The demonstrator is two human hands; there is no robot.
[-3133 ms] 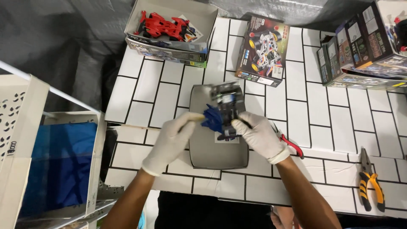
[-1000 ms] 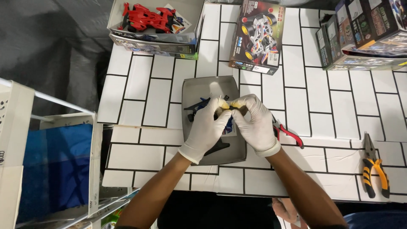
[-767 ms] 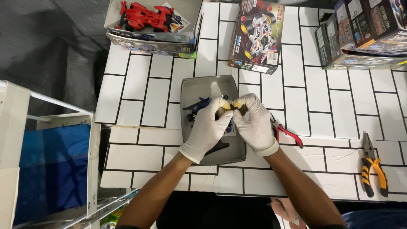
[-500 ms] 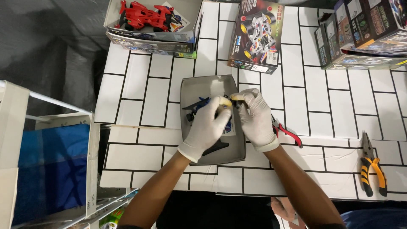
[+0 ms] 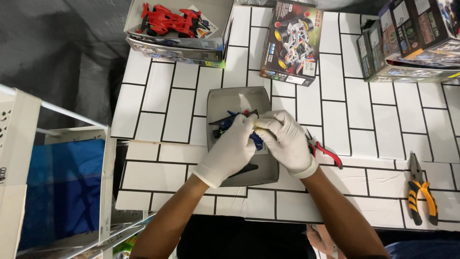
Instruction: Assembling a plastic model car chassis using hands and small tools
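Over the middle of the white-tiled table (image 5: 373, 144), above a grey tray (image 5: 239, 98): left hand (image 5: 232, 151), white-gloved, fingers curled shut around a small blue toy car (image 5: 229, 123), of which only the front end and a dark edge show past the knuckles; right hand (image 5: 286, 139), likewise gloved, closed against the same car from the other side, thumbs of the two hands meeting over it; the car thus sits between both palms, raised just above the tray, its underside hidden; one loose dark part (image 5: 244, 169) lying in the tray nearer the person, below the left wrist. Just beside the right wrist, on the tiles: red-handled cutters (image 5: 327, 154), partly covered by the hand. Well apart at the right edge: orange-and-black pliers (image 5: 421, 196). Far side of the table: open box holding a red toy car (image 5: 165, 19); a closed model-kit box (image 5: 292, 43) next to it; further stacked kit boxes (image 5: 412, 41) at the right corner. Beside the table at left: a white rack with a blue panel (image 5: 62, 187).
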